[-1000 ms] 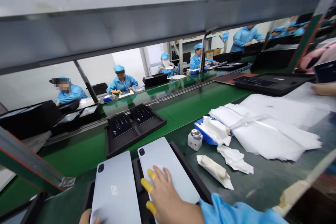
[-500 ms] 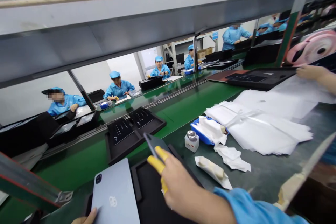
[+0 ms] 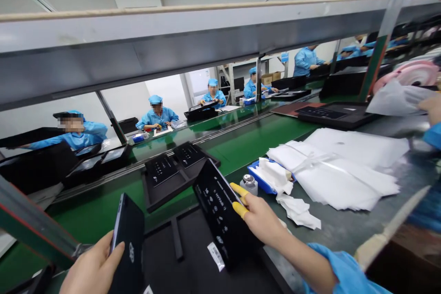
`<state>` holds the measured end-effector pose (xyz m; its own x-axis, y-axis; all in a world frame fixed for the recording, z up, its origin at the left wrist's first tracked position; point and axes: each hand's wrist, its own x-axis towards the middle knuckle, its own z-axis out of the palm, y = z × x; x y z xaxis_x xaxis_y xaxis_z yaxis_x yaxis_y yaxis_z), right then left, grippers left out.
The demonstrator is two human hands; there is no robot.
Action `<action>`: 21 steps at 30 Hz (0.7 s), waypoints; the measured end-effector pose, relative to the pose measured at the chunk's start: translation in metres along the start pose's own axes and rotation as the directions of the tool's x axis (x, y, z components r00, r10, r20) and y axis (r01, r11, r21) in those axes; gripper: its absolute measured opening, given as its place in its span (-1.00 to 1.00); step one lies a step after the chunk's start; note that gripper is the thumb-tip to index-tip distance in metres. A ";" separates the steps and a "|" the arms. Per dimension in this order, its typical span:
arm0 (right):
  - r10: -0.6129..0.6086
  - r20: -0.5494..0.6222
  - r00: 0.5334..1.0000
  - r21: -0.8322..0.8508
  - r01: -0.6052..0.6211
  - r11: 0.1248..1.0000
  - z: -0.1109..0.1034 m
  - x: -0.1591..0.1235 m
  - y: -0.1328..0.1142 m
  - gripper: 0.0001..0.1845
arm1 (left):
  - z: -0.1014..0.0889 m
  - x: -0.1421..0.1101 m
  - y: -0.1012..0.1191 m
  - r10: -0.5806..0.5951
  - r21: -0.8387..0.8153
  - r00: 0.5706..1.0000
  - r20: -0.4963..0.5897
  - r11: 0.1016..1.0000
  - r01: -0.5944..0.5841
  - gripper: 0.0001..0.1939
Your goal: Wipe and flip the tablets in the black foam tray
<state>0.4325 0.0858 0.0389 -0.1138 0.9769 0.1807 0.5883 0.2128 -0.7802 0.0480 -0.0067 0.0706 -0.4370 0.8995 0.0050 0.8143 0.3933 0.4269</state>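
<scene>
My left hand (image 3: 94,264) grips a dark-faced tablet (image 3: 129,243) by its near left edge, thumb on the front. This tablet stands steeply tilted over the left part of a black tray (image 3: 172,266). Yellow finger covers sit on the fingers of my right hand (image 3: 257,216), which is closed on the right edge of a second tablet (image 3: 217,211). White print and icons show on that tablet's black front, which leans over the tray. A small white label (image 3: 215,256) lies at its lower edge.
Another black tray (image 3: 179,174) holding two printed tablets rests on the green conveyor (image 3: 237,133). To the right are a metal-topped bottle (image 3: 249,183), a blue box of wipes (image 3: 270,177) and stacked white sheets (image 3: 344,174). A co-worker's hand (image 3: 432,105) holds a translucent sheet.
The left tablet has turned from its silver back to its dark front. The right tablet has swung round to show its printed face. The co-worker's sheet has lifted off the stack.
</scene>
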 end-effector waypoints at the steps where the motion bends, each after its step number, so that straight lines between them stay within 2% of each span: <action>1: 0.001 -0.004 1.000 0.144 0.000 0.990 0.013 0.003 0.008 -0.67 | -0.005 -0.003 0.013 -0.027 0.167 0.999 0.039 0.986 0.021 -0.50; 2: 0.010 0.018 1.000 0.288 -0.015 0.957 0.028 0.006 0.016 -0.54 | -0.006 -0.005 0.026 -0.051 0.322 0.997 0.058 0.946 0.029 -0.47; 3: 0.023 0.063 0.998 0.418 -0.047 0.907 0.043 0.009 0.024 -0.41 | -0.005 -0.006 0.037 -0.059 0.375 0.997 0.053 0.926 0.035 -0.46; 5: 0.055 0.175 0.983 0.579 -0.148 0.802 0.070 0.013 0.039 -0.23 | 0.008 -0.005 0.056 -0.043 0.398 0.998 0.040 0.917 0.023 -0.42; 7: 0.092 0.236 0.967 0.605 -0.220 0.765 0.088 0.014 0.052 -0.19 | 0.031 -0.001 0.069 -0.018 0.364 1.000 0.021 0.931 0.009 -0.37; 10: 0.123 0.185 0.975 0.467 -0.197 0.862 0.099 0.014 0.066 -0.27 | 0.073 0.003 0.080 0.048 0.317 0.999 0.006 0.947 -0.047 -0.34; 12: 0.100 0.144 0.985 0.303 -0.140 0.943 0.101 0.014 0.072 -0.34 | 0.098 0.005 0.083 0.089 0.292 0.996 0.017 0.952 -0.090 -0.33; 14: 0.062 0.124 0.990 0.165 -0.082 0.983 0.103 0.013 0.074 -0.37 | 0.118 0.006 0.083 0.104 0.275 0.994 0.030 0.955 -0.108 -0.33; 16: 0.015 0.106 0.994 0.103 -0.026 0.994 0.105 0.009 0.074 -0.33 | 0.128 0.009 0.080 0.097 0.265 0.994 0.041 0.959 -0.105 -0.33; 18: -0.063 0.066 0.996 0.098 0.057 0.994 0.103 0.001 0.071 -0.31 | 0.130 0.013 0.075 0.081 0.252 0.995 0.060 0.963 -0.094 -0.34; 21: -0.220 0.015 0.975 0.098 0.217 0.971 0.082 -0.013 0.066 -0.35 | 0.128 0.014 0.059 0.050 0.211 0.990 0.131 0.974 -0.077 -0.42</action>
<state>0.4073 0.0885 -0.0635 -0.2521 0.9065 0.3387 0.4679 0.4206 -0.7773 0.1384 0.0533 -0.0197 -0.3419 0.9352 -0.0919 0.9078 0.3540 0.2250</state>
